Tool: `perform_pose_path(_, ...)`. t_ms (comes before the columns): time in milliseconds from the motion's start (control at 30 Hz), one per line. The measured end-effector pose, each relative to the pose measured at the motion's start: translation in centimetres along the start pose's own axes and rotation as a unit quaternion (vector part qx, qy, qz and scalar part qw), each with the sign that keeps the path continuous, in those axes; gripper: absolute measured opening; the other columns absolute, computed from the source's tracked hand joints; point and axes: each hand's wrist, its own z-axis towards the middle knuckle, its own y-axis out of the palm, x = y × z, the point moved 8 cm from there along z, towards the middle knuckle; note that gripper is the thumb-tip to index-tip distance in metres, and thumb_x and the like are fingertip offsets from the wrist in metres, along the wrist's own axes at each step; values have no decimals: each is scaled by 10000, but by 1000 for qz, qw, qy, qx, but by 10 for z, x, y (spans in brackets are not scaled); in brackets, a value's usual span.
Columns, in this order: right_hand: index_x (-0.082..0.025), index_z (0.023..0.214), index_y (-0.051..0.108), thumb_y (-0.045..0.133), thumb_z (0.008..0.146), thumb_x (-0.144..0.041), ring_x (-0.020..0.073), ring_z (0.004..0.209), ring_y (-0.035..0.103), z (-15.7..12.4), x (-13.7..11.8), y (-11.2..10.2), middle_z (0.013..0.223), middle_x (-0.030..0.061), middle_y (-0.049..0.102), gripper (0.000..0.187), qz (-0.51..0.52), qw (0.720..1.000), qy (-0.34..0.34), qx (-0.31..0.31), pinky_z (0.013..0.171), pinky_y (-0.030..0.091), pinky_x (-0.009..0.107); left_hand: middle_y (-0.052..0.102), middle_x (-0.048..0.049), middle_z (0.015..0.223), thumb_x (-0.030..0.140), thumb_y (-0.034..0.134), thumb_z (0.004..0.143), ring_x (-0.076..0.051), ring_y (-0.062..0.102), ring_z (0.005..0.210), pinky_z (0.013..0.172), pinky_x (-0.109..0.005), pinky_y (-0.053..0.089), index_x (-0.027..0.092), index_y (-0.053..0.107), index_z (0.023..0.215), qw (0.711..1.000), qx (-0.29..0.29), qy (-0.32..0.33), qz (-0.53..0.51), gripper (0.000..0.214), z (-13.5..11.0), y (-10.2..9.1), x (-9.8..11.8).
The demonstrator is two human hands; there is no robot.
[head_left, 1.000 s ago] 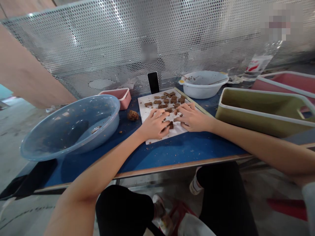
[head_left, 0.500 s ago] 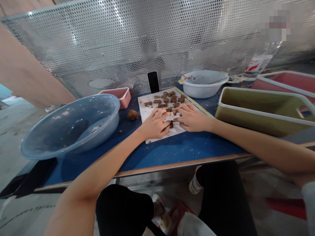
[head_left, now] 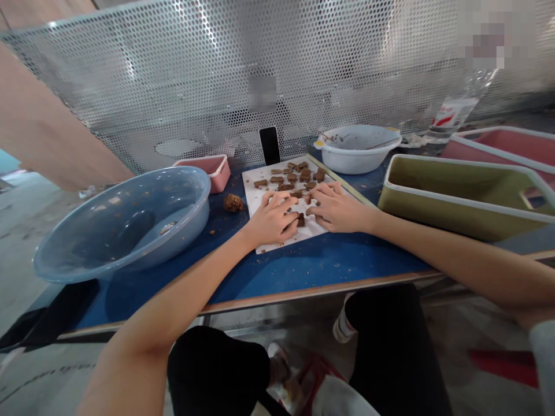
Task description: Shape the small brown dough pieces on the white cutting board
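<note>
Both hands rest on a white cutting board [head_left: 264, 196] on the blue table [head_left: 303, 268]. My left hand [head_left: 271, 219] and my right hand [head_left: 333, 208] meet over a small brown dough piece [head_left: 300, 219], with curled fingers pinching it from both sides. Several shaped brown dough pieces [head_left: 295, 176] lie across the far half of the board. A brown dough ball [head_left: 233, 202] sits on the table just left of the board.
A large blue plastic bowl [head_left: 87, 254] stands at the left. Behind it is a small pink tub [head_left: 212, 167]. A black phone [head_left: 269, 145] leans on the perforated metal screen. A white bowl [head_left: 355, 156] is behind the board, with an olive tray [head_left: 459, 216] and a pink tray [head_left: 511, 144] at the right.
Both hands stay together on the board, their fingers shifting slightly around the dough piece. Nothing else has moved.
</note>
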Motion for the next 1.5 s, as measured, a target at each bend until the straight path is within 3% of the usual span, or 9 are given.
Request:
perform_pose_path(400, -225, 1120, 787, 559, 1084, -255, 371, 1251, 551, 0, 0, 1, 1296, 137, 675, 233, -13, 1000, -7, 4, 1015, 371, 534, 706, -157, 1487, 332, 599, 1082, -392, 568, 1403, 1191, -604, 399, 201, 855, 1044, 998, -20, 41, 39, 290, 0, 5, 4)
perform_pose_path(800, -193, 1116, 785, 550, 1091, -264, 376, 1233, 546, 2, -5, -2, 1259, 164, 674, 246, -19, 1000, -10, -3, 1028, 395, 543, 740, -148, 1449, 325, 588, 1095, -365, 616, 1371, 1160, -562, 443, 202, 857, 1022, 996, 6, 62, 69, 305, 1, 4, 9)
perform_pose_path(933, -211, 1045, 772, 534, 1088, -240, 376, 1245, 545, 1, 1, 0, 1254, 152, 672, 243, -12, 1000, 9, 10, 1013, 406, 544, 739, -153, 1415, 293, 586, 1076, -383, 604, 1374, 1157, -595, 435, 208, 847, 1033, 999, 13, 17, 29, 278, 1, 2, 3)
perform_pose_path(1067, -238, 1242, 743, 533, 1073, -233, 373, 1252, 532, 1, 11, 1, 1308, 158, 640, 270, 28, 997, 62, 30, 1032, 433, 545, 722, -169, 1402, 255, 575, 1062, -408, 571, 1368, 1121, -623, 430, 194, 827, 1110, 996, 51, -73, -5, 263, -2, -3, -12)
perform_pose_path(1233, -276, 1393, 669, 500, 1117, -315, 379, 1302, 513, 2, 12, 6, 1402, 163, 582, 327, 96, 993, 74, -8, 1074, 434, 564, 724, -150, 1356, 203, 534, 1071, -384, 528, 1356, 1108, -594, 428, 184, 789, 1130, 984, 88, -151, -46, 263, -5, -4, -24)
perform_pose_path(1367, -279, 1320, 687, 520, 1111, -354, 362, 1254, 536, 7, 26, 11, 1338, 137, 622, 278, 177, 980, 93, -17, 1085, 428, 590, 714, -132, 1336, 188, 513, 1075, -355, 523, 1318, 1115, -581, 432, 205, 762, 1146, 972, 94, -199, -86, 259, -7, 3, -32)
perform_pose_path(1500, -293, 1184, 736, 564, 999, -236, 337, 1234, 556, 23, 42, 14, 1257, 99, 626, 259, 265, 961, 72, -42, 1101, 433, 600, 714, -121, 1297, 172, 523, 1059, -334, 527, 1285, 1117, -555, 452, 212, 743, 1156, 964, 104, -217, -114, 244, -10, 11, -38)
